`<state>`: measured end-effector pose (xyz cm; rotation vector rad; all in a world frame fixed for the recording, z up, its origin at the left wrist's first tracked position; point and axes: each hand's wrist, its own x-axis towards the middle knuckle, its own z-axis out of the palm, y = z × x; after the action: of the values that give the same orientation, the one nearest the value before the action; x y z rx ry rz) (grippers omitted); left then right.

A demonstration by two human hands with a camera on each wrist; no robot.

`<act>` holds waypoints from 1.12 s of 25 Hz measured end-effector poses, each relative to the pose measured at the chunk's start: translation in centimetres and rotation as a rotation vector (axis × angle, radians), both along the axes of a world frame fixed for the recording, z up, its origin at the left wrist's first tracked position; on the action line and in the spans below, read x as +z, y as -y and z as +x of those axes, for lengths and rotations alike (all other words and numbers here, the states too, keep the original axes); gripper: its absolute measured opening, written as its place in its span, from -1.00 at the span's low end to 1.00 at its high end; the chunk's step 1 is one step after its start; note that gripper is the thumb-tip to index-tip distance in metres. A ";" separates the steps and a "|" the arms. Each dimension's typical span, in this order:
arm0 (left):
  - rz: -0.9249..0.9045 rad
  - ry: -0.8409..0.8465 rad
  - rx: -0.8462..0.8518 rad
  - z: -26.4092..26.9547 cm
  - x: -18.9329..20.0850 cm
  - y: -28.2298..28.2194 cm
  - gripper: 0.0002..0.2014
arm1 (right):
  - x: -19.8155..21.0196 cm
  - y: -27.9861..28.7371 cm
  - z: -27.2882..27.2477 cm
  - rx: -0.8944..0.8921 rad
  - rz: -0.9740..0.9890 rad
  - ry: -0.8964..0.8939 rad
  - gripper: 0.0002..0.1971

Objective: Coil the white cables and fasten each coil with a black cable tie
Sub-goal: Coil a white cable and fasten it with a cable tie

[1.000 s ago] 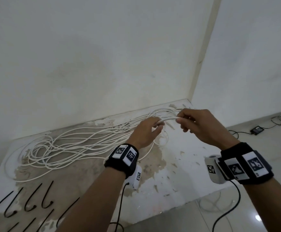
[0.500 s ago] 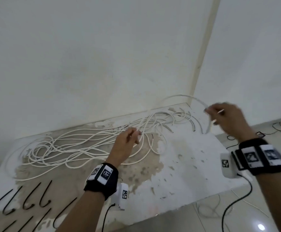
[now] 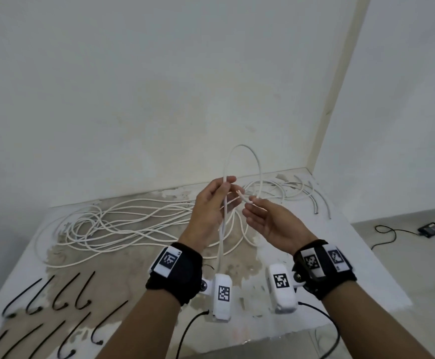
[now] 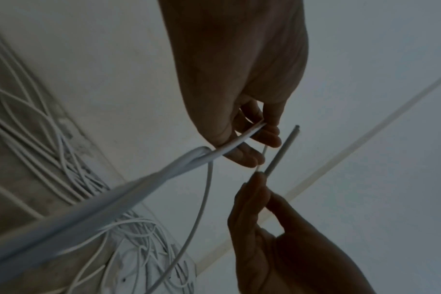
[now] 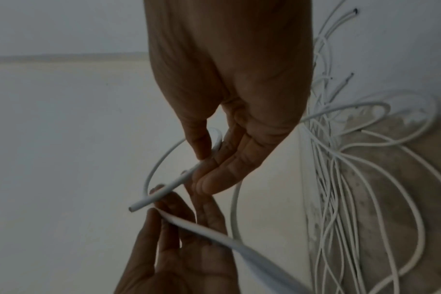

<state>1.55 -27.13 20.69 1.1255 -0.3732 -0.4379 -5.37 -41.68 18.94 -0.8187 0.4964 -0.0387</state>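
Observation:
One white cable [image 3: 242, 145] stands up in a loop above both hands. My left hand [image 3: 224, 187] pinches a stretch of it between thumb and fingers, and the cable runs down past the wrist. My right hand [image 3: 250, 203], palm up, pinches the cut cable end [image 3: 244, 199] close beside the left fingers. In the left wrist view the left hand [image 4: 252, 145] grips the cable [image 4: 237, 143]. The right wrist view shows the right hand [image 5: 204, 165] on the cable end [image 5: 161, 195]. More white cables [image 3: 123, 221] lie in a loose heap on the table [image 3: 327, 268]. Several black cable ties [image 3: 55, 296] lie at the front left.
The worn white table meets the wall at the back and ends at the right and front. A few cut cable ends [image 3: 314, 200] reach toward its far right corner. On the floor to the right lie a black adapter [image 3: 431, 229] and its dark lead.
My right hand swung back from the far right to the left hand, carrying the cable end. The left hand rose off the heap, and the cable now arcs in a tall loop.

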 end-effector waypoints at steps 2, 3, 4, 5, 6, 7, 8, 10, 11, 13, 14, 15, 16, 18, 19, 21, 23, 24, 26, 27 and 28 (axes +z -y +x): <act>-0.029 0.005 -0.003 -0.5 -0.4 -0.3 -0.75 | 0.1 -0.9 0.6 0.013 0.071 -0.003 -0.93; -0.024 0.025 -0.010 -0.8 -0.4 -0.3 -0.74 | 0.3 -1.4 0.9 0.023 0.103 0.004 -0.92; -0.011 0.060 -0.013 -0.9 -0.2 -0.5 -0.73 | 0.5 -1.8 1.2 0.035 0.127 0.017 -0.92; 0.018 0.114 -0.006 -1.0 -0.1 -0.6 -0.74 | 0.8 -2.2 1.5 0.043 0.143 0.036 -0.90; 0.062 0.182 0.015 -1.0 0.2 -0.7 -0.75 | 1.0 -2.5 1.8 0.053 0.146 0.060 -0.89; 0.118 0.254 0.048 -0.9 0.4 -0.9 -0.77 | 1.2 -2.9 2.1 0.071 0.131 0.087 -0.88; 0.162 0.303 0.086 -0.7 0.6 -1.0 -0.79 | 1.2 -3.2 2.2 0.101 0.084 0.113 -0.85; 0.187 0.281 0.153 0.0 1.0 -1.4 -0.81 | 1.0 -3.9 2.3 0.210 -0.104 0.170 -0.73; 0.168 0.230 0.173 0.4 1.3 -1.7 -0.82 | 0.7 -4.3 2.0 0.282 -0.208 0.210 -0.68; 0.120 0.159 0.200 1.1 1.6 -2.4 -0.83 | -0.3 -5.0 1.1 0.416 -0.399 0.304 -0.66; 0.115 0.142 0.205 1.3 1.7 -2.9 -0.82 | -0.9 -5.2 0.7 0.477 -0.532 0.346 -0.70; 0.115 0.124 0.201 1.5 1.9 -3.3 -0.80 | -1.5 -5.0 0.2 0.538 -0.710 0.377 -0.74; 0.115 0.101 0.204 1.6 2.2 -3.8 -0.79 | -2.4 -4.6 -0.2 0.608 -0.914 0.390 -0.76; 0.112 0.027 0.233 2.2 2.7 -4.8 -0.78 | -4.3 -3.4 -0.7 0.740 -1.263 0.341 -0.75; 0.111 -0.016 0.247 2.5 2.7 -5.3 -0.78 | -5.2 -2.8 -0.9 0.765 -1.355 0.281 -0.74; 0.157 -0.049 0.272 2.9 2.7 -5.9 -0.77 | -6.5 -1.9 -0.8 0.736 -1.530 0.163 -0.75; 0.235 -0.027 0.291 2.8 2.5 -5.9 -0.76 | -6.9 -1.1 -0.1 0.626 -1.846 0.044 -0.79; 0.253 -0.017 0.306 2.7 2.5 -6.0 -0.75 | -6.9 -0.7 0.3 0.560 -1.985 0.000 -0.79; 0.256 -0.009 0.352 2.9 3.1 -6.6 -0.75 | -7.0 0.5 1.1 0.418 -2.035 -0.014 -0.78; 0.250 -0.011 0.377 3.3 3.6 -7.1 -0.75 | -6.8 1.2 1.3 0.370 -1.944 0.003 -0.80; 0.244 -0.017 0.398 3.7 4.0 -7.6 -0.76 | -6.5 1.8 1.3 0.347 -1.804 0.043 -0.83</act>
<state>5.24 -19.51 24.65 1.3959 -0.0754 -0.1424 -4.02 -43.52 12.39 -2.6490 0.1492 -0.1964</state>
